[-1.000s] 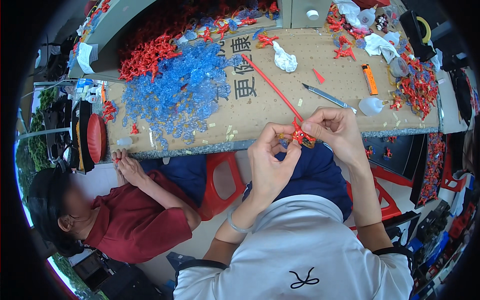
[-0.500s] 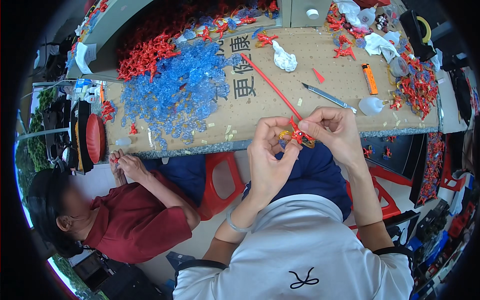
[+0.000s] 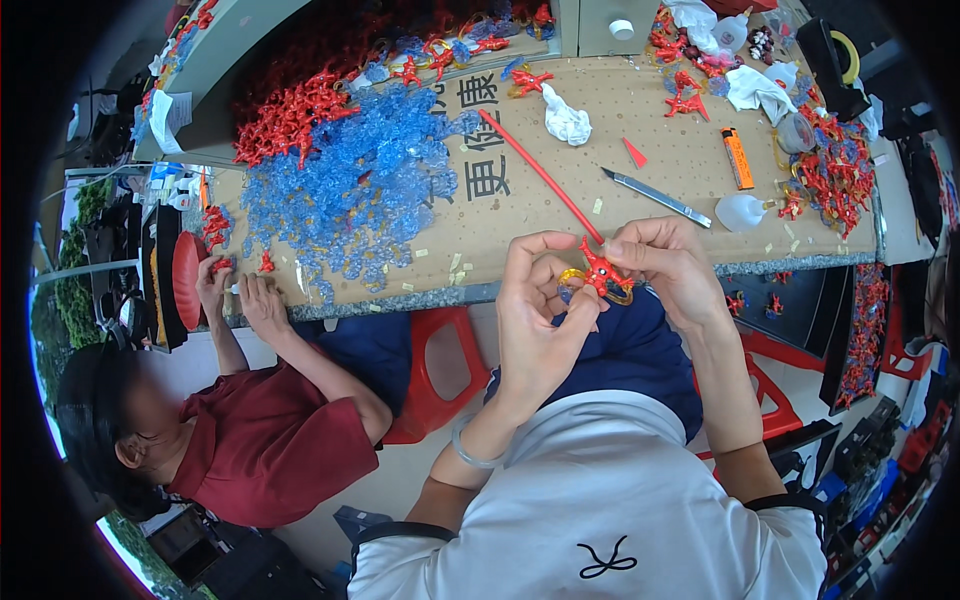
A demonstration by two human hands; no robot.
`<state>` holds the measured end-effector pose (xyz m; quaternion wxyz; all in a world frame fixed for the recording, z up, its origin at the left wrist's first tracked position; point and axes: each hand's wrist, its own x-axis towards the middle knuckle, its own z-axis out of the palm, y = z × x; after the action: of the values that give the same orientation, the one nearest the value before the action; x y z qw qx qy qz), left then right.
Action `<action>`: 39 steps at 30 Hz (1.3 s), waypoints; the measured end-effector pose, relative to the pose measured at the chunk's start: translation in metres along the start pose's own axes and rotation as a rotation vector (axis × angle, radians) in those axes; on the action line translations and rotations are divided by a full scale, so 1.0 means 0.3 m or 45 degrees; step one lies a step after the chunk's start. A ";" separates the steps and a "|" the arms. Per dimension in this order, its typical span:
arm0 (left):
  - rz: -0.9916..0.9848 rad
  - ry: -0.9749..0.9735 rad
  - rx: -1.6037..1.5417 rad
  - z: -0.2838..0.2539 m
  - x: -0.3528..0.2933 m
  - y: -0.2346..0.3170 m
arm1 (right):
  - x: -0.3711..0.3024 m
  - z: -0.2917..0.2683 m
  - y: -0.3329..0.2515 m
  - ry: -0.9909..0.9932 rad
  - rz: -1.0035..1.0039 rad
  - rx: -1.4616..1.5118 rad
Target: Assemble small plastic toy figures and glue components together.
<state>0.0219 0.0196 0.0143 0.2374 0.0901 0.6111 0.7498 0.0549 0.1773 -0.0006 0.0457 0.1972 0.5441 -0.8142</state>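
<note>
Between my two hands, just beyond the table's near edge, is a small shiny red figurine (image 3: 602, 270) with dark, eye-like dots. My left hand (image 3: 540, 325) pinches it from below with thumb and fingers. A yellow ring (image 3: 570, 276) shows by those fingers, with a bit of clear blue beside it. My right hand (image 3: 672, 268) has its thumb and forefinger closed at the figurine's right side; whether they grip it or something tiny is hidden. A long red rod (image 3: 545, 175) lies on the table, its near end just behind the figurine.
Left on the table (image 3: 560, 75) spreads a heap of clear blue pieces (image 3: 360, 170), beside piled red figurines (image 3: 290, 115). A craft knife (image 3: 655, 195), orange case (image 3: 738, 158), squeeze bottle (image 3: 740, 212) and crumpled tissue (image 3: 567, 118) lie ahead. A co-worker (image 3: 270, 440) sits at left.
My fingers have shifted slightly, and more of the figurine's face shows between them. The co-worker's hands have moved apart and up onto the table edge, beside red figurines.
</note>
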 end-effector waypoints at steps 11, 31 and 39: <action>0.051 -0.113 0.100 0.008 -0.002 0.031 | 0.002 -0.014 0.022 -0.055 0.045 0.159; -0.004 -0.363 0.064 0.001 0.018 -0.006 | -0.017 -0.064 0.047 -0.024 -0.049 0.289; 0.026 -0.238 0.154 -0.016 0.009 -0.012 | -0.013 -0.038 0.032 0.088 -0.024 0.121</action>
<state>0.0186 0.0173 0.0092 0.2799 0.1801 0.6295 0.7021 0.0645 0.1832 -0.0113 0.0098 0.2221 0.5078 -0.8323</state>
